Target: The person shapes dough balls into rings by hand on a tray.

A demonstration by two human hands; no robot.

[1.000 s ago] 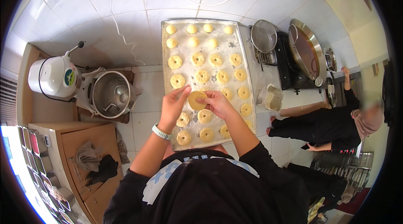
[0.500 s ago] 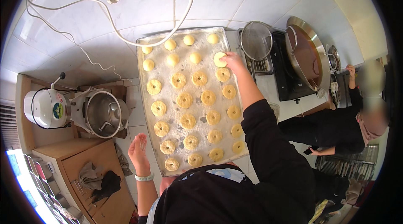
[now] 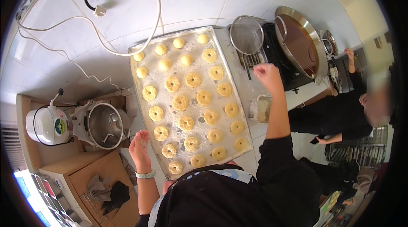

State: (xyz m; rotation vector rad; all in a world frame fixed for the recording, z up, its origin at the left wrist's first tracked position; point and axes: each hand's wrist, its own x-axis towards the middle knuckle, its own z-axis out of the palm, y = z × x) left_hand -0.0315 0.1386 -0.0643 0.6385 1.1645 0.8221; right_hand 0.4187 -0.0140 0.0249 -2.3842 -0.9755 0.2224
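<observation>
A large floured metal tray (image 3: 231,52) lies before me, bearing several flat dough rings (image 3: 180,102) in rows. Toward its far end sit several smooth round dough balls (image 3: 165,64) without holes. My right hand (image 3: 267,76) is off the tray's right side, over the counter, its fingers closed in a pinch; whatever they may hold is hidden. Beside the tray's near left edge, my left hand (image 3: 140,147) is raised and open, fingers up, with flour on it. It touches no dough.
Right of the tray stand a small clear tub (image 3: 260,109), a mesh strainer (image 3: 247,35) and a wide pan of brown liquid (image 3: 299,42). A mixer (image 3: 104,125) stands at left. A white cable (image 3: 159,6) hangs over the tray's far corner. Another person (image 3: 340,116) is at right.
My right hand has left the far-right dough piece and moved right, off the tray. That piece now shows a hole in its middle. The left hand has hardly moved.
</observation>
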